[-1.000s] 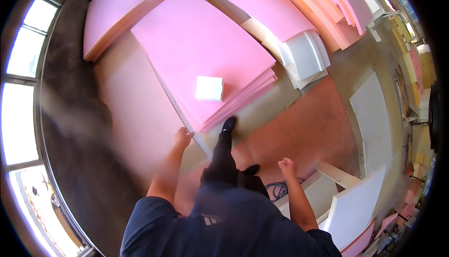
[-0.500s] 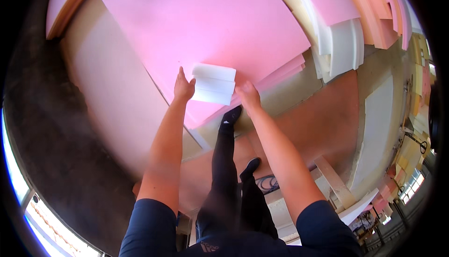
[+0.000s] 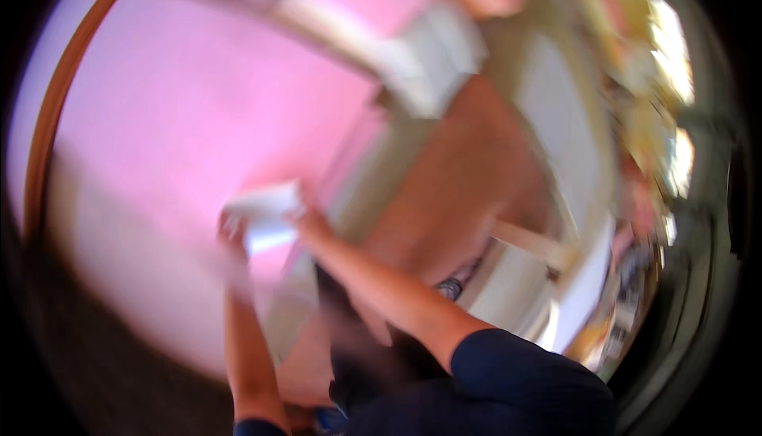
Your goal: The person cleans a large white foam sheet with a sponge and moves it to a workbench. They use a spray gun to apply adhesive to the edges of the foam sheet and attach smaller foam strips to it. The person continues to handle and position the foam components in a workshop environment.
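Observation:
A white rectangular piece [image 3: 270,207] is between my two hands, above the near part of a pink foam sheet [image 3: 182,111]. My left hand [image 3: 233,228] is closed on its left side, and my right hand [image 3: 311,220] grips the right side. The piece looks tilted, with a brighter lower part. Motion blur hides the fingertips and whether it is one piece or several strips.
More pink sheets and a white block [image 3: 444,47] lie beyond, to the right. A brown floor board [image 3: 444,166] runs to the right of the pink sheets. A narrow light plank [image 3: 532,242] and a coiled dark cable [image 3: 451,287] are near my right arm.
My hands, earlier apart at the sides of the white piece lying on the pink sheet, have closed on it. The whole view has swung to the right and blurred.

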{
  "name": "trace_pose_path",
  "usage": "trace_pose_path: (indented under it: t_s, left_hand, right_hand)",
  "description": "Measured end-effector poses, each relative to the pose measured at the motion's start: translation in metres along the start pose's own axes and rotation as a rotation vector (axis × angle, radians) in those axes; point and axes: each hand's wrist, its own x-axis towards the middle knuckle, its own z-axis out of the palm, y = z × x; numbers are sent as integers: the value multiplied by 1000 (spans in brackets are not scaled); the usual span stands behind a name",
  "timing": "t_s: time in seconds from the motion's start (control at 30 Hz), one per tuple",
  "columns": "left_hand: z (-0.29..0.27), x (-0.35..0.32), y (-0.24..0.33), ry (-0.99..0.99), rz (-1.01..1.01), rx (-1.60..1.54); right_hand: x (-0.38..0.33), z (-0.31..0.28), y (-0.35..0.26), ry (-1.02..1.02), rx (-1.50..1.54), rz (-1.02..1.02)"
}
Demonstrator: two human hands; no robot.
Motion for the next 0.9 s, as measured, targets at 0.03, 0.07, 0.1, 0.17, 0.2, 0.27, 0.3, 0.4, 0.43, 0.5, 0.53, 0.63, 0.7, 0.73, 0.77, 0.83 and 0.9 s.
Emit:
trace_pose_path:
  t_s: [0.03,0.07,0.1,0.17,0.2,0.27,0.3,0.4,0.43,0.5,0.53,0.63,0.7,0.73,0.77,0.83,0.9]
  left_hand:
    - [11,-19,28,-67,-2,-69]
    - [17,-42,58,-119,-8,-139]
    - [19,-65,92,-135,-2,-180]
    - [38,-113,164,-156,14,-70]
    - [56,-119,158,-221,95,-8]
    - [102,-153,192,-345,226,72]
    - [128,-179,219,-440,220,19]
    - [194,-216,240,-728,250,-180]
    - [215,-223,245,-746,331,-122]
    - [271,-274,284,-938,357,-184]
    - [302,-298,295,-1032,277,-250]
    - [385,-392,339,-1156,573,63]
    - [441,-469,355,-1219,566,94]
    - [474,-504,355,-1257,667,116]
    - [501,-530,356,-1286,772,146]
    - [550,-589,361,-1366,881,202]
    - [589,-657,357,-1458,886,239]
  right_hand:
    - [-15,-24,-11,37,-16,-16]
    - [-33,-50,-26,59,-40,-36]
    - [-49,-75,-50,46,-68,-77]
    - [-93,-138,-74,103,-56,-67]
    - [-102,-161,-57,220,-59,-126]
    - [-133,-224,-34,300,134,-155]
    - [-147,-255,-20,345,210,-198]
    - [-194,-323,17,629,241,-139]
    - [-221,-348,13,740,213,-120]
    - [-251,-398,40,995,151,-134]
    - [-255,-415,74,1132,120,-180]
    - [-344,-517,94,1128,409,-101]
    - [-390,-573,130,1209,438,-41]
    - [-412,-599,155,1248,446,-3]
    - [-428,-621,175,1297,474,22]
    - [-457,-663,216,1396,515,77]
    - [-485,-698,262,1489,564,76]
